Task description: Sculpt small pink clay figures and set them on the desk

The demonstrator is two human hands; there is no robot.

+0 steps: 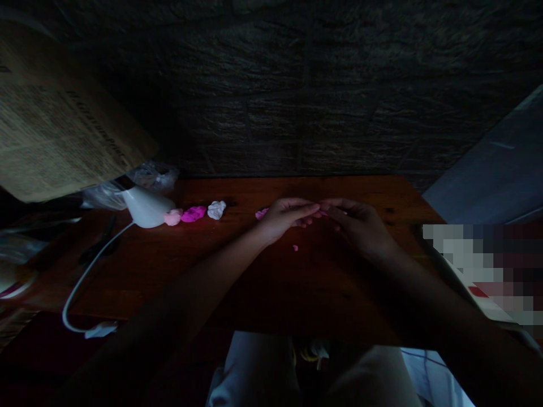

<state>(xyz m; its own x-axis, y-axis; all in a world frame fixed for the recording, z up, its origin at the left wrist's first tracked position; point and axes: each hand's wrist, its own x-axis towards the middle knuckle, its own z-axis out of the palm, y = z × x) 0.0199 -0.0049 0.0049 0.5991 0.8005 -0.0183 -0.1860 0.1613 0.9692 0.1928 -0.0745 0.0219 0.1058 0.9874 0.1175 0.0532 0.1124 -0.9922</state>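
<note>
Over the wooden table, my left hand (291,213) and my right hand (356,225) meet at the fingertips. Both are closed in a pinch on a small piece of pink modelling clay (324,212), mostly hidden by the fingers. Behind my left wrist, another pink clay lump (262,213) shows in part. A tiny pink crumb (296,247) lies on the table below the hands. Farther left, a white lump (216,210), a magenta lump (194,213) and a light pink lump (173,217) sit in a row.
The light pink lump is beside a white cone-shaped lamp base (148,210); its cable (80,282) hangs over the table (169,265) edge. A newspaper-print shade (63,118) looms upper left. Clear plastic (156,176) lies behind the base. A dark stone-patterned wall (271,102) backs the table.
</note>
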